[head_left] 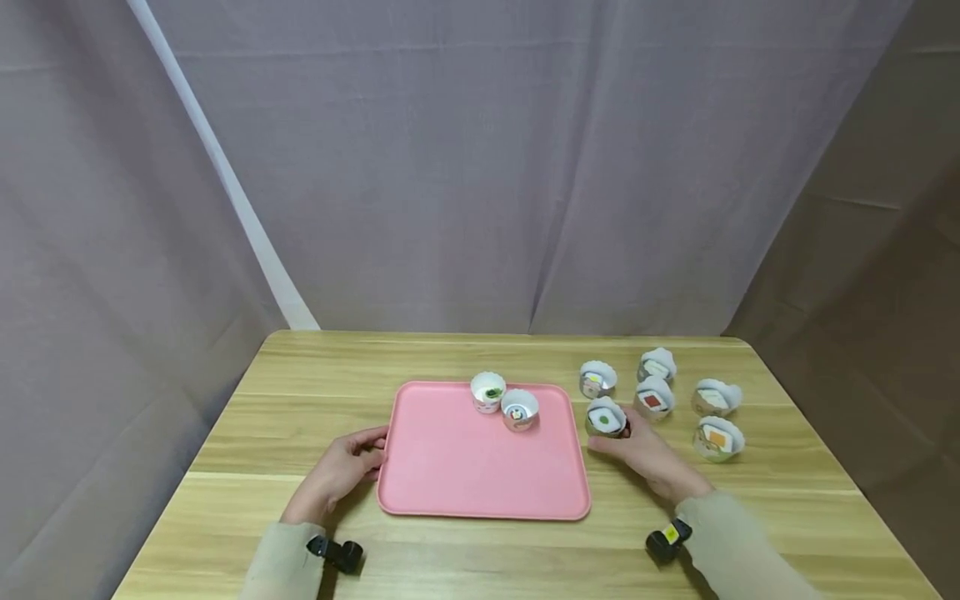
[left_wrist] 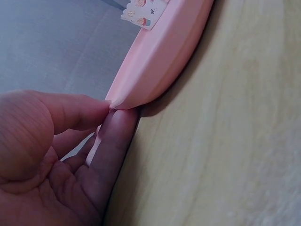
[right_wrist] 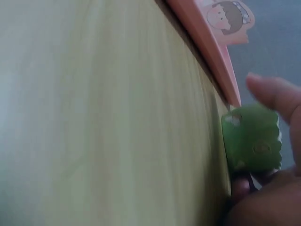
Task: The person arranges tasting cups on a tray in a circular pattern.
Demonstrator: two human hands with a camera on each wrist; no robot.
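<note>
In the head view my left hand [head_left: 341,471] is at the left edge of a pink tray [head_left: 480,479]. The left wrist view shows its thumb and fingers pinching the tray's rim [left_wrist: 136,89]. My right hand [head_left: 648,454] is beside a green paper baking cup [head_left: 603,427], which stands on the table just right of the tray and holds a white piece with a green dot. In the right wrist view the thumb [right_wrist: 275,94] stands apart from the green cup [right_wrist: 251,141], with another finger close against its far side. Two paper cups [head_left: 488,405] [head_left: 520,423] stand inside the tray, near its back edge.
Several more paper cups stand right of the tray, among them one with a red piece [head_left: 654,413], one with an orange piece [head_left: 718,454] and one with a yellow dot [head_left: 597,392]. Grey curtains [head_left: 450,167] hang behind the wooden table [head_left: 330,367].
</note>
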